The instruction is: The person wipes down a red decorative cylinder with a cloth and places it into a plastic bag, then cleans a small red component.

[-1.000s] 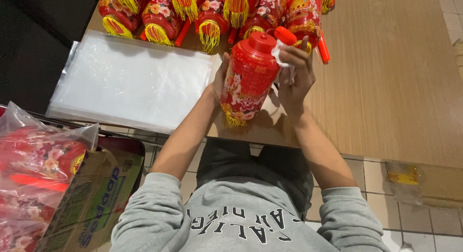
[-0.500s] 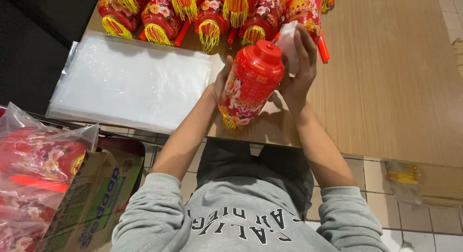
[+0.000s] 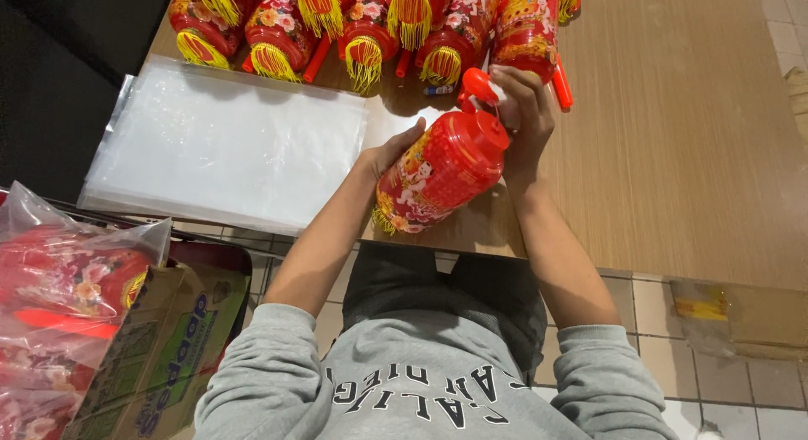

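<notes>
Over wooden table (image 3: 673, 171), both hands tilt red lantern (image 3: 438, 175) cap-end up-right.

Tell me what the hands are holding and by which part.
A red lantern: left hand grips its side; right hand holds its top end.

A cardboard box (image 3: 160, 356) sits at about eight o'clock in the view, low on the left beside the worktop. It is brown with a green printed side panel and blue lettering, its top flaps open. Touching it on the left, at nine o'clock, a clear plastic bag (image 3: 59, 272) bulges with red goods. At eleven o'clock a flat stack of clear plastic bags (image 3: 227, 145) lies on the worktop, rectangular and glossy. At four o'clock a flattened brown carton (image 3: 741, 318) with a yellow patch lies on the tiled floor.
</notes>
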